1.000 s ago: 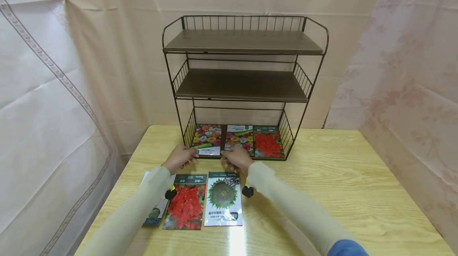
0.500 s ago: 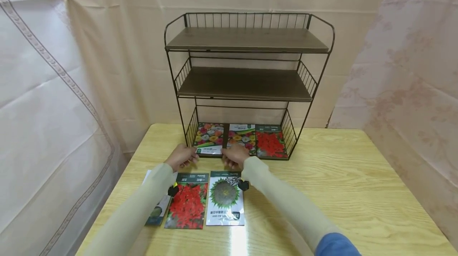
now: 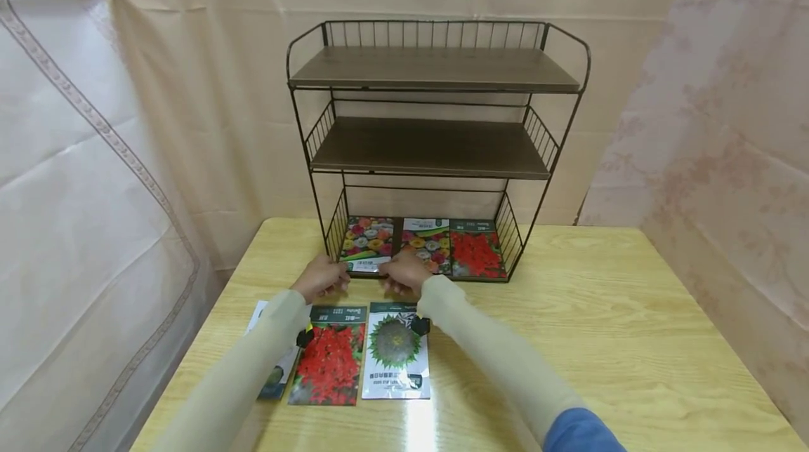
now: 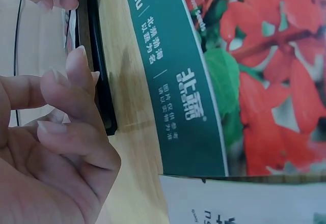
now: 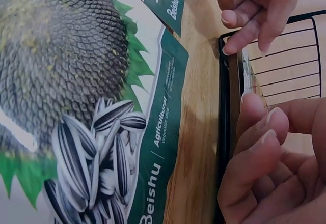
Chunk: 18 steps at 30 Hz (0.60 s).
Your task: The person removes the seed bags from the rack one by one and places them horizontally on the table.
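A seed packet (image 3: 369,236) with colourful flowers lies flat at the left end of the bottom shelf (image 3: 397,231). My left hand (image 3: 321,278) holds its front left corner, thumb at the edge and the other fingers curled at the shelf's front. At the front right corner, my right hand (image 3: 406,271) pinches the edge, its curled fingers (image 5: 254,175) close to the dark shelf rim. A second flower packet (image 3: 426,233), partly behind my right hand, and a red-flower packet (image 3: 475,250) lie to the right on this shelf.
On the wooden table (image 3: 600,326), before the rack, lie another red-flower packet (image 3: 331,364), a sunflower packet (image 3: 395,350) and a packet (image 3: 273,380) partly hidden by my left sleeve. The rack's middle shelf (image 3: 430,147) and top shelf (image 3: 436,67) overhang the packets.
My right hand has shifted slightly left, onto the packet's front right corner. My left hand stays at the left corner. The view has moved a little.
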Available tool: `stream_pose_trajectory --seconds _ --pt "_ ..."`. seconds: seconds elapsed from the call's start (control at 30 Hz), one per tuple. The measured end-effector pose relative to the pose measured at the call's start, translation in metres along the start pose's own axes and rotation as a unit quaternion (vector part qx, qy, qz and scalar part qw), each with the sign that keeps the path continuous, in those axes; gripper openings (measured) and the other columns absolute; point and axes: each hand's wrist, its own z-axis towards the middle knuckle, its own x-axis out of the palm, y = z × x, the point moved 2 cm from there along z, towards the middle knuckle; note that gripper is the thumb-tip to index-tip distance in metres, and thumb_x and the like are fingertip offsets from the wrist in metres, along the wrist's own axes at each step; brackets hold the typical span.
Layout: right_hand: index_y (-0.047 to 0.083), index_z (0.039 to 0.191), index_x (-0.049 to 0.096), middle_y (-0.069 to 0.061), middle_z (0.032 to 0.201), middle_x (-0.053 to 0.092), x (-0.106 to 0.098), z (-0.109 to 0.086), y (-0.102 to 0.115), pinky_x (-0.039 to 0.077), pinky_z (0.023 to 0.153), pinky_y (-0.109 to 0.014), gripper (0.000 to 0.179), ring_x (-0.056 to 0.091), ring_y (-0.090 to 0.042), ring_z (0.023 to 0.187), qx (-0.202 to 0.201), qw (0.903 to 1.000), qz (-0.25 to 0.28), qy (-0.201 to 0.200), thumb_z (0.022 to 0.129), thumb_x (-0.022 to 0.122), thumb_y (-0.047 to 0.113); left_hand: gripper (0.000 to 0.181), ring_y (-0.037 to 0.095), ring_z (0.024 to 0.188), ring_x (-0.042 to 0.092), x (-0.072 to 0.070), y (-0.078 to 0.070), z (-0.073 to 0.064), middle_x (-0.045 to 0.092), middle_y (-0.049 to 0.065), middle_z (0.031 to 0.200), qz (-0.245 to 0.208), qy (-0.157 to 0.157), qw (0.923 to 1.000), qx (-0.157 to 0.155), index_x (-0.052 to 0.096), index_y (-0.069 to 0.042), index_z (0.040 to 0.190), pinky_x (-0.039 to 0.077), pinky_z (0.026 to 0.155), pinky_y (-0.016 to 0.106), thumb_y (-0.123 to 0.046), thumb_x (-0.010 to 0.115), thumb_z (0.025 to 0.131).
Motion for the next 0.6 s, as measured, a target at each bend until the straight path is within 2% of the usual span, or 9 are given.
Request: stream_pose_trajectory --seconds 0.07,0.27,0.47,0.6 --pt "-0.004 0.113 0.072 -0.008 0.063 0.065 0.0020 0.0018 -0.0004 0.038 0.041 -0.026 0.030 0.046 -0.010 0.042 -0.003 1.0000 -0.006 -0.004 0.105 0.060 0.022 0.038 0.012 0.054 0.048 -0.0003 0.0016 0.0001 0.073 0.016 0.084 -0.003 0.002 1.0000 -0.003 0.070 0.009 0.103 0.032 0.046 0.026 -0.020 0.046 0.111" --pt "-0.004 0.115 0.068 -0.008 0.059 0.061 0.0018 0.0079 -0.0009 0.039 0.042 -0.028 0.024 0.046 -0.012 0.042 -0.006 0.9984 0.003 -0.056 0.105 0.059 0.016 0.037 0.012 0.056 0.052 -0.0001 0.0017 0.0022 0.073 0.014 0.084 -0.007 0.006 0.9999 -0.007 0.069 0.007 0.102 0.033 0.047 0.026 -0.021 0.047 0.110" --pt "-0.004 0.109 0.070 -0.008 0.063 0.061 0.0020 0.0049 0.0013 0.036 0.043 -0.029 0.029 0.043 -0.012 0.045 0.025 0.9990 -0.007 -0.036 0.105 0.059 0.022 0.038 0.013 0.056 0.054 0.0014 0.0030 0.0028 0.072 0.012 0.080 -0.008 0.007 0.9999 -0.005 0.069 0.009 0.102 0.036 0.048 0.025 -0.021 0.047 0.110" --pt "-0.007 0.106 0.073 -0.008 0.063 0.063 0.0055 0.0040 0.0018 0.038 0.043 -0.028 0.033 0.046 -0.012 0.046 0.024 0.9993 -0.006 -0.026 0.105 0.060 0.023 0.039 0.013 0.057 0.055 0.0042 0.0048 0.0026 0.072 0.012 0.079 -0.005 0.000 1.0000 -0.003 0.070 0.009 0.100 0.041 0.049 0.025 -0.021 0.048 0.110"
